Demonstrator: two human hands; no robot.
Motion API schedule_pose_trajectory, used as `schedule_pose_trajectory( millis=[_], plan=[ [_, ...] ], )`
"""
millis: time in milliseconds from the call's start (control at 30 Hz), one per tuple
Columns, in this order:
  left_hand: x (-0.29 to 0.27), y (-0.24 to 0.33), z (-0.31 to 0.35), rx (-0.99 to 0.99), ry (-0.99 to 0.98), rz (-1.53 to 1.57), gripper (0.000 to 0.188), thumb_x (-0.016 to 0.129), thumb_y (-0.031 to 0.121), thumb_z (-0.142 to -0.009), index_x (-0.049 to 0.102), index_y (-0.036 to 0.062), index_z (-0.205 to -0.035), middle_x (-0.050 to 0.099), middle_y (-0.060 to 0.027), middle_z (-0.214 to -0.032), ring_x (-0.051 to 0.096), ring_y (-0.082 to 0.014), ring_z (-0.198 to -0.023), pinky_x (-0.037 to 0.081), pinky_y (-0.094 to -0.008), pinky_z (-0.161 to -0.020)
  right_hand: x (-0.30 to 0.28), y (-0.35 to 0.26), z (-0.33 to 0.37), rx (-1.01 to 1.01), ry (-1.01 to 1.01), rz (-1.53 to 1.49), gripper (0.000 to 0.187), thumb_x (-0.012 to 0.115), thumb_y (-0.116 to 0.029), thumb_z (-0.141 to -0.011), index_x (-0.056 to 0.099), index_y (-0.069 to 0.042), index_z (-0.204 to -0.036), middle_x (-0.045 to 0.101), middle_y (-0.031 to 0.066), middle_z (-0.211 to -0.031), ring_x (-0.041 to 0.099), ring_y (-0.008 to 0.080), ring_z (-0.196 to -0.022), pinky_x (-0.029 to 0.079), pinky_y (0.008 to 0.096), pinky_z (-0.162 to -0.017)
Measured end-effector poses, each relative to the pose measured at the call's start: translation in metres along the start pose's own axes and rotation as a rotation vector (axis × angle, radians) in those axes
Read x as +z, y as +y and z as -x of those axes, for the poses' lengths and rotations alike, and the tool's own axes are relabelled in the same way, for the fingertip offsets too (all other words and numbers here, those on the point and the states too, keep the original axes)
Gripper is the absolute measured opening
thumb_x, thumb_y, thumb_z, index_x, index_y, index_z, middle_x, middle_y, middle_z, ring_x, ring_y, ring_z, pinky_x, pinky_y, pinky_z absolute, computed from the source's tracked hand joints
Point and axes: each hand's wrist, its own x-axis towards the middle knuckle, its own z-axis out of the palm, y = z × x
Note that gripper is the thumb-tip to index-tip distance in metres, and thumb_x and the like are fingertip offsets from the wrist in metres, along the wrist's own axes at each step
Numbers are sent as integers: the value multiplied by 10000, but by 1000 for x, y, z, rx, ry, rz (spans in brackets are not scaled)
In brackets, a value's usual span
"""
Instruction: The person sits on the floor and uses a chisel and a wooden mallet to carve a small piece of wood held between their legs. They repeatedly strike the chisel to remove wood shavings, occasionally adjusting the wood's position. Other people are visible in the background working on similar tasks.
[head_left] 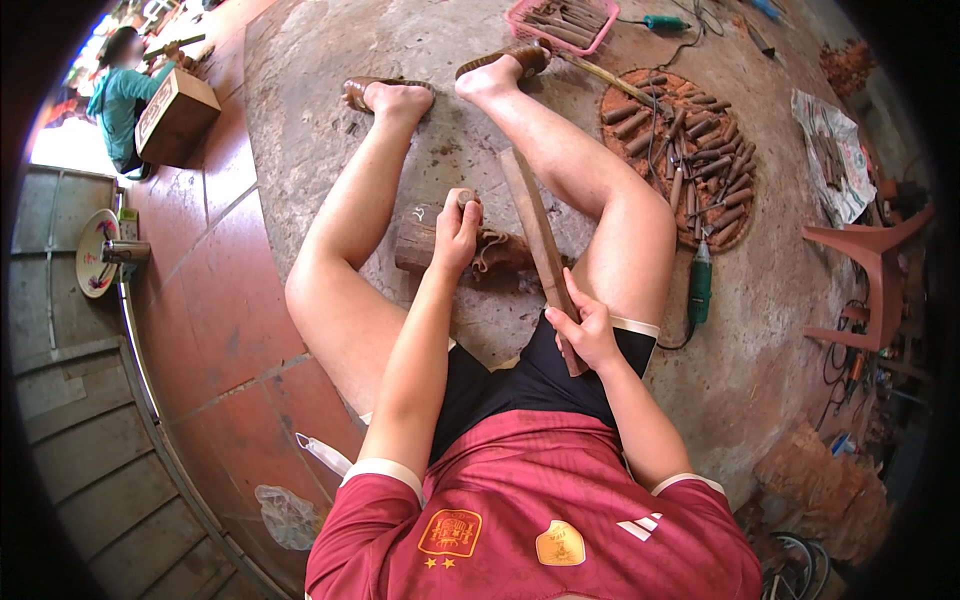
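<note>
Between my legs lies a dark brown wood block point(420, 243) with a carved, wavy part point(503, 252) at its right end. My left hand point(457, 238) is closed in a fist over the block, around what looks like an upright chisel point(464, 196). Only its round handle end shows; the blade is hidden. My right hand point(590, 328) grips the lower part of a long, squared wooden bar point(533, 220). The bar slants up and to the left, its far end raised beside my left hand.
To the right, a round mat point(610, 103) carries several brown-handled carving tools. Near it lie a green power tool point(700, 287), a pink basket point(600, 42) of sticks and an overturned-looking pink stool point(870, 265). A person in teal point(125, 95) works beside a wooden box point(185, 115), far left.
</note>
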Motion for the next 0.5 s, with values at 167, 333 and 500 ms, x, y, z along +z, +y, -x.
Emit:
schedule_pose_trajectory(
  millis=[167, 333, 500],
  plan=[
    [-6, 4, 4, -71, -29, -17, 129, 546, 116, -924, 501, 62, -815, 473, 41, -689, 404, -42, -633, 342, -217, -554, 1, 1, 0, -25, -10, 60, 716, 666, -115, -875, 280, -72, -1476, 547, -27, -663, 491, 61, -487, 441, 232, -457],
    [-2, 5, -1, -148, -9, -45, 368, 658, 198, -903, 452, 92, -618, 445, 66, -555, 377, -28, -526, 312, -226, -466, -3, 3, 2, -43, 6, 44, 721, 669, -122, -873, 277, -63, -1475, 556, -17, -676, 502, 66, -494, 449, 241, -453],
    [-5, 3, 3, -153, 121, 60, 238, 626, 146, -915, 482, 75, -740, 450, 61, -617, 396, -37, -559, 337, -216, -499, -1, 2, 2, -31, 2, -11, 734, 671, -124, -871, 264, -59, -1478, 566, -13, -690, 508, 69, -491, 456, 237, -460]
  ],
)
